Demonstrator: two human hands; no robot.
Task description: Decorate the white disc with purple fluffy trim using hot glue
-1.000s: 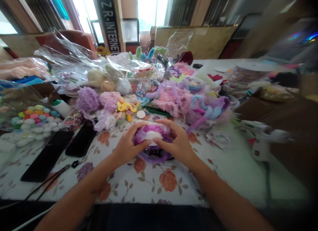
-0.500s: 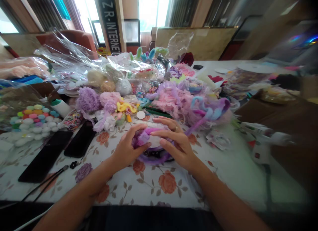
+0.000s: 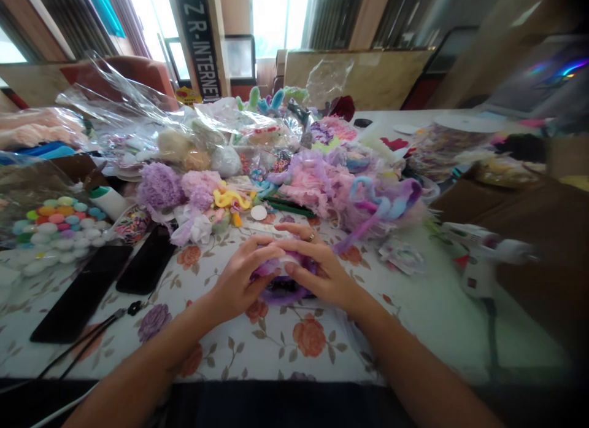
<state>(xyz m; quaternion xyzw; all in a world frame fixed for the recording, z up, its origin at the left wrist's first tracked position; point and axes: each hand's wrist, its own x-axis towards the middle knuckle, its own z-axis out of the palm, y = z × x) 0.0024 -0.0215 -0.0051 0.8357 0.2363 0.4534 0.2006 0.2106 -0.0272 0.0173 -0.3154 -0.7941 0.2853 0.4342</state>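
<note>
On the floral tablecloth lies a round item point(image 3: 286, 295) with a purple fuzzy rim and dark parts inside. My left hand point(image 3: 246, 271) curves over its left side, fingers wrapped on a purple and white fluffy piece point(image 3: 267, 268). From the right, my right hand point(image 3: 322, 265), a ring on one finger, grips the same piece. The fingertips of both hands meet over the top and hide much of the piece. Beyond them, a small white disc point(image 3: 258, 213) rests on the cloth.
Behind is a heap of pink and purple fluff point(image 3: 313, 182) and plastic bags. Two black phones point(image 3: 80, 293) and a bag of pom-poms point(image 3: 59, 225) are on the left. A white glue gun point(image 3: 478, 256) stands right, beside a cardboard box point(image 3: 510, 219).
My left fingers have moved right and up, closing over the fluffy piece, and now touch my right fingers. Less of the purple piece shows. The view has shifted slightly.
</note>
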